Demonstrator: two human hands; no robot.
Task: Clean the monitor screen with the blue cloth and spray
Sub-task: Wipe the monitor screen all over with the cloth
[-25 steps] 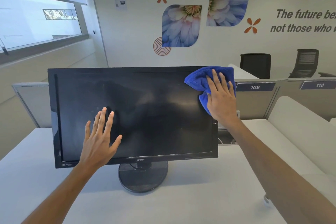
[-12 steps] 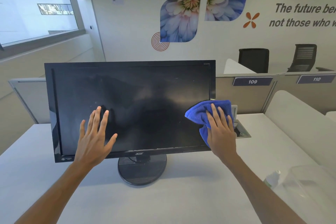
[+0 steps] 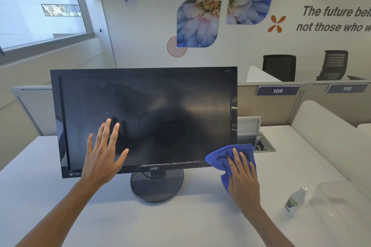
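A black monitor (image 3: 152, 110) stands on a round base on the white desk (image 3: 180, 222), its dark screen streaked and smudged. My left hand (image 3: 103, 155) lies flat with spread fingers on the lower left of the screen. My right hand (image 3: 244, 181) presses the crumpled blue cloth (image 3: 226, 158) with straight fingers against the monitor's lower right corner, over the bezel. A small spray bottle (image 3: 295, 200) with a white cap stands on the desk to the right of my right arm.
A clear plastic container (image 3: 341, 200) sits just right of the spray bottle. An open cable hatch (image 3: 261, 142) lies in the desk behind the monitor's right edge. Beige partitions marked 109 and 110 and two dark chairs stand beyond.
My right hand has drawn the cloth straight down the screen's right side, from the top corner to the bottom corner. My left hand has stayed flat on the screen.
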